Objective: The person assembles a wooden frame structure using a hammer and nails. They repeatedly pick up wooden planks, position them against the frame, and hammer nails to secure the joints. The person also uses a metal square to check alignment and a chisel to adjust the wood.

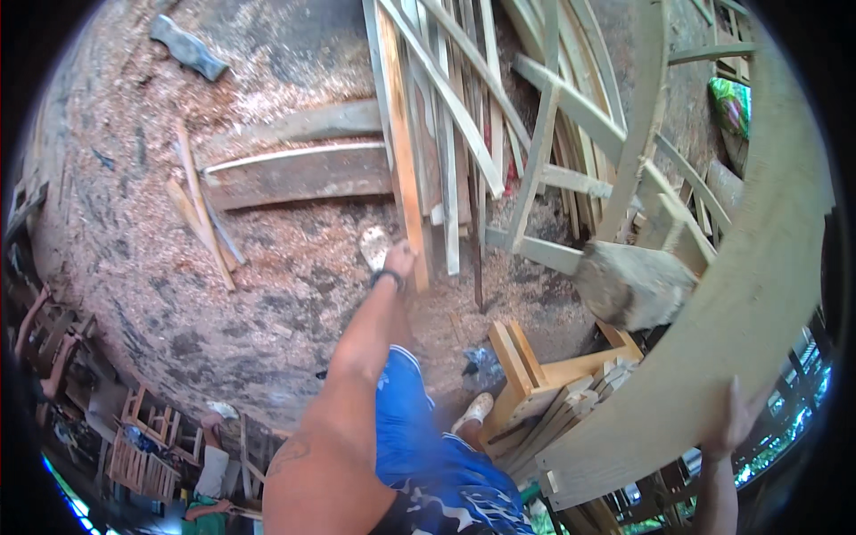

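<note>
A narrow orange-brown wooden strip (399,134) runs up and away from my left hand (400,259). That hand is closed at the strip's near end, with a dark band round the wrist. On the right, a wide, pale, curved wooden board (660,383) sweeps from the top edge down beside my body. My right hand (733,421) grips it near its outer edge, one finger stretched along its face. Part of this hand's grip is hidden. Several pale strips (459,116) lie in a loose pile just beyond my left hand.
A hammer head (189,48) lies far left on the shaving-strewn ground. Two thick planks (299,174) sit left of the pile. Thin offcuts (203,209) lie nearby. A log stump (631,283) and a wooden frame (535,169) stand right. Other people's arms show at lower left.
</note>
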### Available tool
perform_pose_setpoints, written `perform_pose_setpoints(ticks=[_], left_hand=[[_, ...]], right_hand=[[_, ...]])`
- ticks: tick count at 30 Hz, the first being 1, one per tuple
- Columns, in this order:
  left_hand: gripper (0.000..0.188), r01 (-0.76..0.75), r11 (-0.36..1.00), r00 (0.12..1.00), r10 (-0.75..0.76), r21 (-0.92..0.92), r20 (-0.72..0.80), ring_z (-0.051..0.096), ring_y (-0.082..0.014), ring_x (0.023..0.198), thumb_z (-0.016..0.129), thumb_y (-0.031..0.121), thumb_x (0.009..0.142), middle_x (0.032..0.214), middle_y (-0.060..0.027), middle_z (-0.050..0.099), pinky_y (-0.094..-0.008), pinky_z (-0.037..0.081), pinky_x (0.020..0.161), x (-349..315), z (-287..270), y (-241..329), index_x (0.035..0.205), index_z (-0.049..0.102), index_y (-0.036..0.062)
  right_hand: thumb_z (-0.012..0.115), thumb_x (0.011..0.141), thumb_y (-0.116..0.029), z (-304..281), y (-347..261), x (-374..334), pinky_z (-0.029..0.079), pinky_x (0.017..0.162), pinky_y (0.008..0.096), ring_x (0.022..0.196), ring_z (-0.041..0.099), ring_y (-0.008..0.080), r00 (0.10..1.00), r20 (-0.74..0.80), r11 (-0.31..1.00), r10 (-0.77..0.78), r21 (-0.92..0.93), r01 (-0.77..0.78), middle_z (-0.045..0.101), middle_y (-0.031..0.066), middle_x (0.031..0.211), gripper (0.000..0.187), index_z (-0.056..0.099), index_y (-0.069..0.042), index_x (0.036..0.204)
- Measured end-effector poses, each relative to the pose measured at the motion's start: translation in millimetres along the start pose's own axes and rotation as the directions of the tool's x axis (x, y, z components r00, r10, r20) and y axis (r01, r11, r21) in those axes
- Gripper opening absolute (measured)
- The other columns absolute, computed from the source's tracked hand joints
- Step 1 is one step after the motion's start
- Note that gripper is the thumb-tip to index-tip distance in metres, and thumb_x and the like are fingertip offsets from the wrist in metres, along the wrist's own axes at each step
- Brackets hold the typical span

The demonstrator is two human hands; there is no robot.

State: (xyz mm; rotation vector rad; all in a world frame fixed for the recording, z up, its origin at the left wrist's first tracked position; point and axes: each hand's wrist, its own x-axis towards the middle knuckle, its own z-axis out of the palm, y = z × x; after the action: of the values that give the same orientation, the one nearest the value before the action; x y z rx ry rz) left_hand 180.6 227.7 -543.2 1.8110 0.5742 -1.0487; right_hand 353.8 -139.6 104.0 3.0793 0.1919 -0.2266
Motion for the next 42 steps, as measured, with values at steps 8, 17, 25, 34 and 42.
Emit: perform_pose_setpoints(ticks=[8,17,25,34,42], left_hand=[[0.033,-0.088,0.897,0.964,-0.033,-0.432,-0.265,0.056,-0.0141,0.074,0.053,0.032,0.103,0.084,-0.0037,0.061,-0.0324,0.047,0.068,-124.5,-28.0,1.1,0.093,0.062,0.0016],[0.024,0.059,0.684,0.992,-0.121,-0.728,-0.034,0.037,-0.0063,0.039,0.066,0.030,0.095,0.060,0.0027,0.046,-0.0251,0.027,0.034,-275.2,-153.3,193.5,0.090,0.056,0.0092],[0.018,-0.052,0.788,0.986,-0.056,-0.613,-0.155,0.038,-0.0076,0.039,0.068,0.013,0.090,0.057,0.0029,0.045,-0.0267,0.027,0.033,-334.5,-166.1,193.6,0.084,0.051,0.0079],[0.018,-0.325,0.880,0.884,0.152,-0.347,-0.442,0.055,-0.0124,0.063,0.072,0.012,0.081,0.071,-0.0020,0.060,-0.0295,0.045,0.057,-455.1,-148.4,103.2,0.092,0.063,0.0020],[0.024,-0.518,0.855,0.686,0.437,0.031,-0.582,0.060,-0.0228,0.067,0.070,0.015,0.077,0.075,-0.0124,0.062,-0.0376,0.049,0.063,-611.7,-152.0,95.8,0.093,0.061,0.0008]], right_hand=[[0.062,0.090,-0.013,13.9,-43.9,33.2,0.039,0.107,0.0371,0.126,0.050,0.0271,0.918,0.111,0.697,0.380,0.619,-0.363,0.048,0.0198,0.140,0.075,0.025,0.002,0.153],[0.063,0.085,-0.013,2.8,-58.3,44.1,0.040,0.107,0.0406,0.123,0.053,0.0319,0.948,0.003,0.724,0.319,0.644,-0.246,0.052,0.0225,0.134,0.073,0.031,0.001,0.149],[0.068,0.083,-0.029,11.3,-50.6,39.5,0.049,0.091,0.0499,0.104,0.063,0.0452,0.912,-0.042,0.808,0.408,0.481,-0.340,0.062,0.0282,0.118,0.073,0.038,-0.005,0.144],[0.069,0.082,-0.033,-2.7,-64.8,28.2,0.045,0.099,0.0510,0.114,0.058,0.0438,0.916,-0.211,0.854,0.341,0.476,-0.209,0.057,0.0256,0.130,0.076,0.037,-0.006,0.146],[0.073,0.079,-0.025,-47.2,-72.4,-30.2,0.027,0.116,0.0532,0.142,0.033,0.0436,0.913,-0.407,0.970,-0.035,0.208,0.129,0.029,0.0245,0.156,0.091,0.026,-0.009,0.155]])
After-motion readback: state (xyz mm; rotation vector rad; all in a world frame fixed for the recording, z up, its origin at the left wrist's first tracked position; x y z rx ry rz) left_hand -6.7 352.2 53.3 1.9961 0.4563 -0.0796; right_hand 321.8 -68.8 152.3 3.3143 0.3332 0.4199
